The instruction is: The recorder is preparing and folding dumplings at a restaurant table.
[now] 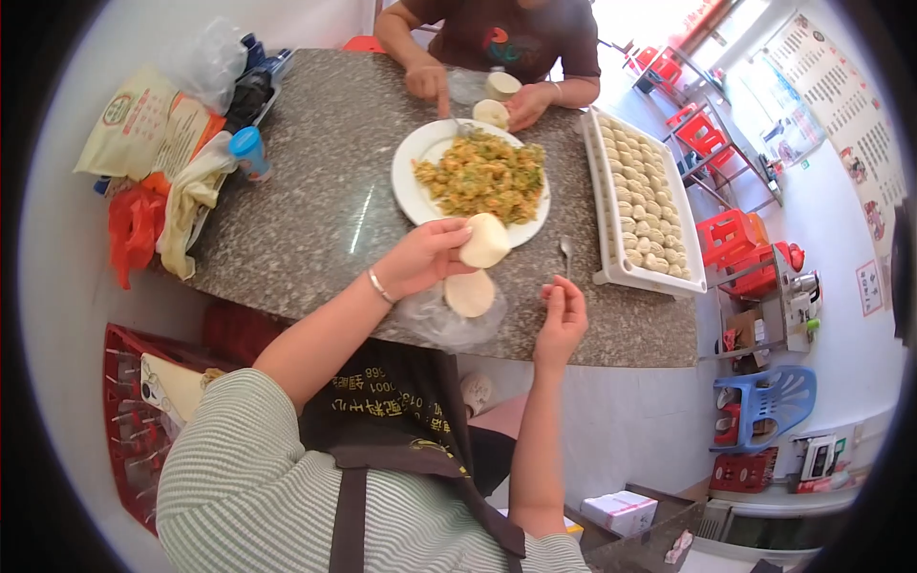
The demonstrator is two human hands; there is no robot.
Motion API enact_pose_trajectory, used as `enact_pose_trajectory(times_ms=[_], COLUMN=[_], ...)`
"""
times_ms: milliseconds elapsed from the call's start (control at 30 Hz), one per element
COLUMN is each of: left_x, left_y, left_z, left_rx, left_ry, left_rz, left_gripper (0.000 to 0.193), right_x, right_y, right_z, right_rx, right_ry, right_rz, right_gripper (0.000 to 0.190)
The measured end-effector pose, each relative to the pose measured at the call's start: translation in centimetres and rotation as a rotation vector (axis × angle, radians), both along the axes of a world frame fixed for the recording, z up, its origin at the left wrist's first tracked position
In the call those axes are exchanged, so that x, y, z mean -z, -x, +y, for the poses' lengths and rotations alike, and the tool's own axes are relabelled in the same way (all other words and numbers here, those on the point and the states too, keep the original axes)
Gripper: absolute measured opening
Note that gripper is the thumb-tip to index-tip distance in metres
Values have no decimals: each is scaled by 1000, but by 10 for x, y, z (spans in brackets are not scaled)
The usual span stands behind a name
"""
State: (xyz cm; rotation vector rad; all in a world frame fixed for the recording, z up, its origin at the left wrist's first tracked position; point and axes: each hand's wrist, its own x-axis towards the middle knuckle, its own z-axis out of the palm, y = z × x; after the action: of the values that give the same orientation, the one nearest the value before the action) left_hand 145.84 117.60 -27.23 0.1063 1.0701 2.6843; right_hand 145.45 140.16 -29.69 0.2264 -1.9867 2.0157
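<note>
My left hand (pixel 428 259) holds a round dough wrapper (pixel 485 241) by its left edge, just in front of a white plate (pixel 410 192) heaped with chopped filling (pixel 487 174). Below that hand, a stack of wrappers (pixel 469 294) lies on a clear plastic bag (pixel 437 319) near the table edge. My right hand (pixel 563 311) hovers at the lower end of a metal spoon (pixel 566 248), its fingers bent close together; whether they touch the handle I cannot tell. Right of the spoon, a white plastic tray (pixel 648 281) carries rows of filled dumplings (pixel 640 193).
Across the speckled stone table (pixel 315 165), a co-worker holds a wrapper (pixel 491 113) and a utensil at the plate's far rim. Another wrapper stack (pixel 503 86) stands beside them. A blue-lidded container (pixel 249 152) and a basket of bags and cloth (pixel 197 186) occupy the left side.
</note>
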Motion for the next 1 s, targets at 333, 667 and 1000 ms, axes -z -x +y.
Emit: enact_pose_trajectory(times_ms=[333, 667, 1000], left_x=[19, 13, 20], left_y=[3, -4, -7], left_z=[-4, 9, 17], left_rx=[54, 110, 133], left_ry=[-326, -339, -244], left_rz=[40, -64, -30], left_gripper=[25, 28, 25], right_x=[15, 4, -7], right_y=[4, 21, 15], right_z=[-6, 45, 46], right_rx=[740, 443, 359], right_ry=[-970, -1058, -1011], right_rz=[156, -173, -252], right_gripper=[31, 17, 14])
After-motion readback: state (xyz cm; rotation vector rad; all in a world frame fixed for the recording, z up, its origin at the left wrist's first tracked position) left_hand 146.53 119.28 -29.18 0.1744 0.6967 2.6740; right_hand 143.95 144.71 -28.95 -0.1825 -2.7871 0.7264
